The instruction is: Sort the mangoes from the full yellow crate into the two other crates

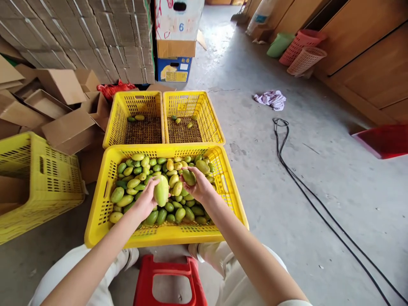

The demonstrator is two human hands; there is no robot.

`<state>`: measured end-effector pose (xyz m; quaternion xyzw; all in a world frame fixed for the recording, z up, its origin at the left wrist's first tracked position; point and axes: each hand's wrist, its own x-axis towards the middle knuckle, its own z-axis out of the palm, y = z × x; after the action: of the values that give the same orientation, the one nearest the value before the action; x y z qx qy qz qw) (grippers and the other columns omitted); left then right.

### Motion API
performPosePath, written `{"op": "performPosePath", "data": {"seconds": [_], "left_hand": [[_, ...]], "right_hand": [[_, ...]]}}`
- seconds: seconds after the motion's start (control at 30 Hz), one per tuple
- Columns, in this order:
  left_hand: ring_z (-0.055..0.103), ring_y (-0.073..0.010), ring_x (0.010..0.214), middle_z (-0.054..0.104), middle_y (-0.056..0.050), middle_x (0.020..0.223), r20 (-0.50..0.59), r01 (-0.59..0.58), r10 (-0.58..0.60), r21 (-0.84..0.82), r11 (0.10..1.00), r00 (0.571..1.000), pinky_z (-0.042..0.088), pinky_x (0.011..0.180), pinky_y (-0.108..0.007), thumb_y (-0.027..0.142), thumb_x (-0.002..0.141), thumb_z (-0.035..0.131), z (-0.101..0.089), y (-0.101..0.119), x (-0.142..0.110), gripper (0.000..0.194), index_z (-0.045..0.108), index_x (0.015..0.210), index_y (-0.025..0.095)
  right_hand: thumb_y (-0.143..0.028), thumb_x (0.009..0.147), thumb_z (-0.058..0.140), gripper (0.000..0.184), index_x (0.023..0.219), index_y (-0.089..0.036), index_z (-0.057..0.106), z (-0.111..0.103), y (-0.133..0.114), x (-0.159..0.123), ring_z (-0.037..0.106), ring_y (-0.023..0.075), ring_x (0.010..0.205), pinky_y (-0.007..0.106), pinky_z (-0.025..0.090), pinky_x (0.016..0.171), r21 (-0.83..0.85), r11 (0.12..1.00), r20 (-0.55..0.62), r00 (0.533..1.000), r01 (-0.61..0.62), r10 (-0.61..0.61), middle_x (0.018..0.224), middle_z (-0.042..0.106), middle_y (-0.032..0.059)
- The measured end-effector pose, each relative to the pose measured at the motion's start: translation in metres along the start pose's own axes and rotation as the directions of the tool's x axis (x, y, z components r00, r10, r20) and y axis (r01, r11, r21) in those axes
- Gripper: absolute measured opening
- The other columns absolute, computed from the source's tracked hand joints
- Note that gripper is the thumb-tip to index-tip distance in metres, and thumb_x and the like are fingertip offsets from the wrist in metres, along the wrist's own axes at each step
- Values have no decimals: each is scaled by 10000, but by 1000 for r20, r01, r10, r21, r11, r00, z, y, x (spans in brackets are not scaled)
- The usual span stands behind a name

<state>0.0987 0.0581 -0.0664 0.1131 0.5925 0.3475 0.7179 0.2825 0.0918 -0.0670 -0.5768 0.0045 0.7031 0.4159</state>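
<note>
A big yellow crate [98, 212] in front of me holds several green and yellow mangoes [134, 183]. My left hand [145, 202] is closed around a large pale green mango [161, 191], held upright above the pile. My right hand [199, 187] grips a smaller green mango [189, 177] just to the right of it. Behind this crate stand two smaller yellow crates: the left crate [113, 123] and the right crate [214, 121], each with a few mangoes on its floor.
A red plastic stool [145, 276] is between my knees. Another yellow crate [41, 178] lies at the left beside folded cardboard boxes [63, 85]. A black cable [306, 187] runs across the concrete floor at the right. Pink baskets [302, 55] lean against a wooden wall.
</note>
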Motion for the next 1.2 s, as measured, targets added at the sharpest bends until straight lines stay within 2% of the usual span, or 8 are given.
{"op": "performPosePath", "data": {"seconds": [0.1, 0.27, 0.37, 0.53, 0.67, 0.83, 1.03, 1.2], "left_hand": [[799, -216, 724, 780, -54, 934, 6, -17, 17, -62, 998, 1000, 673, 678, -321, 277, 1083, 572, 0, 17, -10, 239, 651, 1304, 234], [689, -157, 567, 737, -41, 794, -11, 0, -2, -145, 989, 1000, 604, 541, -247, 306, 1078, 601, -2, 30, -12, 150, 680, 1071, 179], [695, -142, 614, 749, -57, 822, 0, -17, 17, -190, 982, 1000, 588, 534, -213, 290, 1051, 644, -2, 34, -11, 153, 690, 984, 160], [730, -153, 750, 763, -75, 904, -50, -63, 52, -275, 959, 997, 697, 718, -290, 326, 1083, 597, 0, 43, -13, 242, 738, 993, 151], [649, -134, 650, 691, -57, 805, -98, -83, 58, -278, 957, 994, 634, 606, -239, 397, 1117, 542, 0, 48, -14, 380, 769, 987, 122], [604, -132, 586, 653, -64, 723, -47, -26, 13, -286, 958, 999, 593, 569, -224, 492, 1169, 410, 3, 52, -19, 580, 794, 1032, 79], [674, -160, 589, 740, -111, 762, -92, -6, -15, -223, 975, 996, 561, 527, -220, 469, 1205, 338, 7, 52, -16, 600, 757, 968, 110], [733, -168, 620, 813, -126, 870, -96, 5, -26, -206, 979, 995, 601, 564, -226, 431, 1221, 299, 4, 50, -12, 566, 760, 1116, 118]], "right_hand": [[-311, 1070, 592, 232, 876, -208, 666, 7, 6, -5, 635, 123, 601, 195, 415, 520, 24, 1000, -64, 998, -17, 19, 726, 713, 12], [-346, 1063, 564, 322, 782, -198, 620, 16, 6, -20, 469, 102, 479, 197, 261, 433, 155, 986, -16, 998, -55, 58, 609, 620, -5], [-327, 1040, 613, 278, 787, -214, 594, 19, 1, -28, 452, 97, 458, 188, 297, 416, 262, 965, -87, 996, -9, 33, 581, 574, -39], [-296, 1107, 550, 329, 790, -209, 570, 21, -6, -35, 476, 78, 462, 135, 336, 418, 296, 954, -86, 993, -54, 83, 580, 581, -28], [-327, 1130, 497, 365, 790, -217, 568, 20, -5, -35, 527, 108, 496, 141, 371, 424, 254, 963, -80, 990, -94, 117, 583, 596, -3], [-346, 1114, 448, 377, 771, -228, 552, 18, -4, -35, 436, 123, 482, 160, 283, 397, 246, 965, -2, 995, -96, 99, 571, 577, 9], [-337, 1131, 470, 422, 734, -213, 539, 23, -5, -41, 391, 88, 463, 152, 272, 394, 266, 955, 25, 992, -129, 127, 587, 577, -5], [-298, 1118, 617, 402, 732, -216, 538, 27, -3, -40, 392, 72, 450, 137, 298, 411, 327, 941, -37, 994, -85, 103, 553, 520, -59]]}}
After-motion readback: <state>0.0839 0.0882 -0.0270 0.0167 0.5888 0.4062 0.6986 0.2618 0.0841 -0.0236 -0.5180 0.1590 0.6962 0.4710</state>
